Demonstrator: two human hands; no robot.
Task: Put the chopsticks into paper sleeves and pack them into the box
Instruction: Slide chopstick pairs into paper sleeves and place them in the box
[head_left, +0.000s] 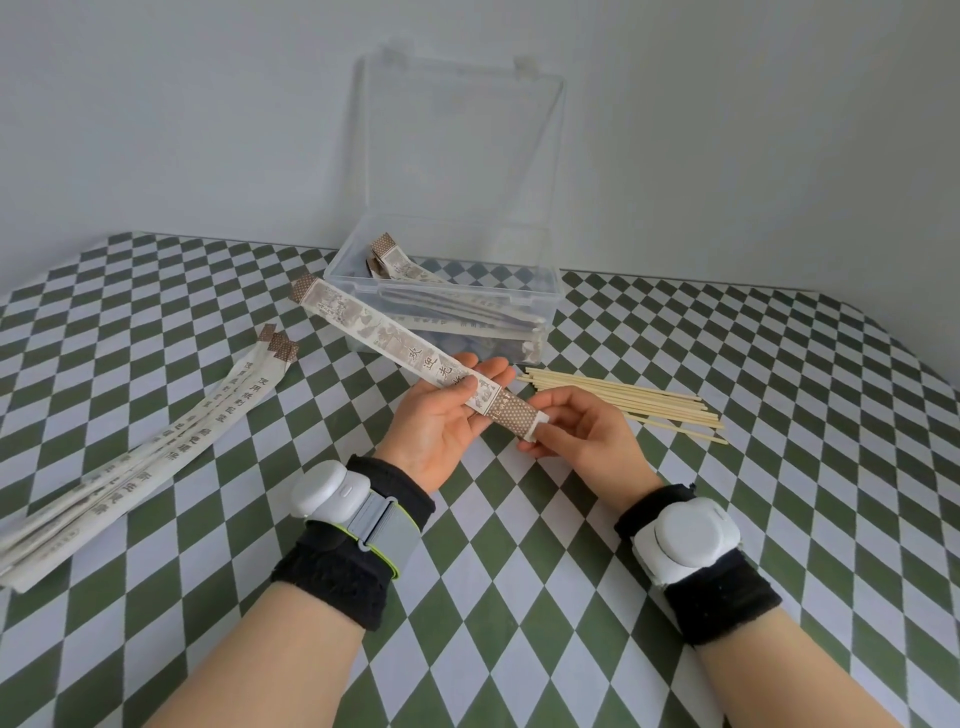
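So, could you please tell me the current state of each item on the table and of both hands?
Clear plastic box: lid open and upright, partly filled.
Packed sleeves: lying in the box, one end above the rim.
Held paper sleeve: raised off the table, contents hidden.
Left hand: grips the held sleeve.
Right hand: pinches its near end.
Paper sleeve stack: lying flat, untouched.
Bare chopsticks: loose pile, unsleeved.

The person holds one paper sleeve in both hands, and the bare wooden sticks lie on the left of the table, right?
No: the head view shows the pale wooden chopsticks on the right of the green-and-white checked table. The left hand and right hand do hold the long printed paper sleeve.
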